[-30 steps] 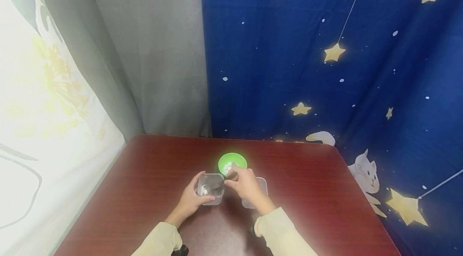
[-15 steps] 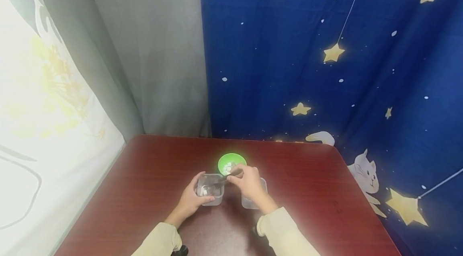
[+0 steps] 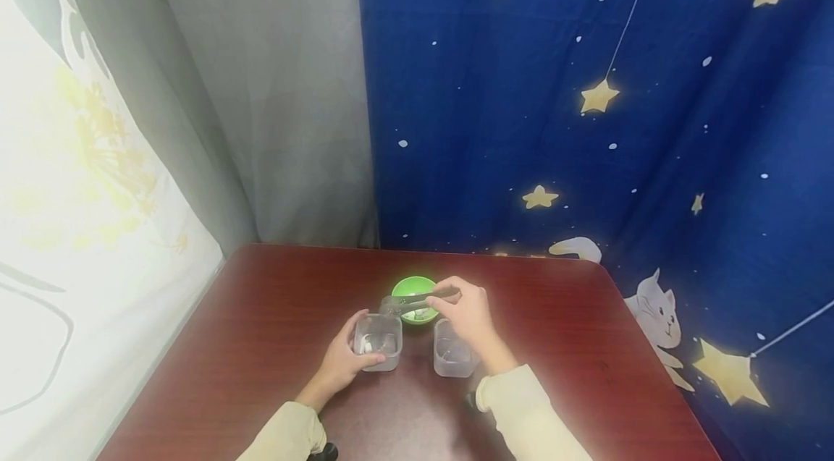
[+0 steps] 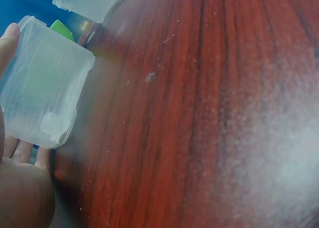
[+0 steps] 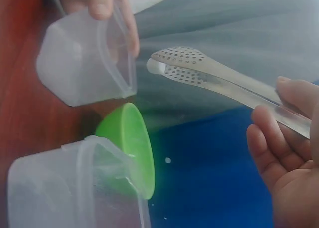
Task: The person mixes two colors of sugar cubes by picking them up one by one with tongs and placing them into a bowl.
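My left hand [image 3: 357, 345] grips a clear square container [image 3: 379, 340] on the red table [image 3: 260, 316]; a small white piece [image 4: 52, 123] lies at its bottom. My right hand [image 3: 449, 299] pinches metal tongs [image 3: 417, 299], whose perforated tips [image 5: 174, 63] hover over the green bowl [image 3: 417, 289]. Something small and white seems to sit between the tips. A second clear container [image 3: 452, 358] stands just in front of my right hand. The left wrist view shows the held container [image 4: 45, 83] against my palm.
Small white pieces lie in the green bowl. Blue starry cloth [image 3: 586, 121] hangs behind the table and on the right, a grey curtain [image 3: 260, 85] at the back left. Bare table surface [image 4: 209, 118] stretches to the left and right of the containers.
My right hand has lifted the tongs out of the left container and carried them back and to the right, over the green bowl. The right container is now uncovered. The left hand has stayed put.
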`<act>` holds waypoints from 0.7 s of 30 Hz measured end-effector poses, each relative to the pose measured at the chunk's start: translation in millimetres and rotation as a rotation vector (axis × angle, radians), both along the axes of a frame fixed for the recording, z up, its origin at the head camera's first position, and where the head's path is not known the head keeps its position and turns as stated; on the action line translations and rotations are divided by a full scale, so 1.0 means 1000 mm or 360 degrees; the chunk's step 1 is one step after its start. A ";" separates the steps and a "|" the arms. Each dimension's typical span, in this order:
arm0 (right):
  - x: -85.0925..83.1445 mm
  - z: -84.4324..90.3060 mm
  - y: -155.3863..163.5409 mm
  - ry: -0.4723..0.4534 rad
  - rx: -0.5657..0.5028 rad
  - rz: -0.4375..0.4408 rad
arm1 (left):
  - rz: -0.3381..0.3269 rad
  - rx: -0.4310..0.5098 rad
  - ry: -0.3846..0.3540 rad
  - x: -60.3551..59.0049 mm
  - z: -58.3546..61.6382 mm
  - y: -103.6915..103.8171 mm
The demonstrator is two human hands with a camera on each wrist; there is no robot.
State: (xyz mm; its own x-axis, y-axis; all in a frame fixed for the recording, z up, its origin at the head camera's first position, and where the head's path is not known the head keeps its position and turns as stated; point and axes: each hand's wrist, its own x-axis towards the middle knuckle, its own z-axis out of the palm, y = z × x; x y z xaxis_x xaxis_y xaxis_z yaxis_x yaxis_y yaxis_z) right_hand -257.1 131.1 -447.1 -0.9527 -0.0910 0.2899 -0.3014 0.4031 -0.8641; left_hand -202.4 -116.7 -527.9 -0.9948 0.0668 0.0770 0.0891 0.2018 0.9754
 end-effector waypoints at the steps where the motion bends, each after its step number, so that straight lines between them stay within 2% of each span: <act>1: -0.001 0.002 0.001 0.0006 -0.0014 -0.0007 | 0.0002 -0.0003 0.0000 0.000 0.000 0.000; 8: -0.005 0.011 0.009 0.0073 -0.0071 -0.0083 | -0.0002 0.0061 -0.0006 -0.002 -0.003 -0.001; 17: -0.006 0.019 0.016 0.0122 -0.0135 -0.0179 | 0.0006 0.0003 0.0010 -0.001 0.000 0.000; 21: -0.008 0.019 0.021 0.0149 -0.0187 -0.0201 | -0.0006 0.0027 0.0018 -0.002 -0.001 0.000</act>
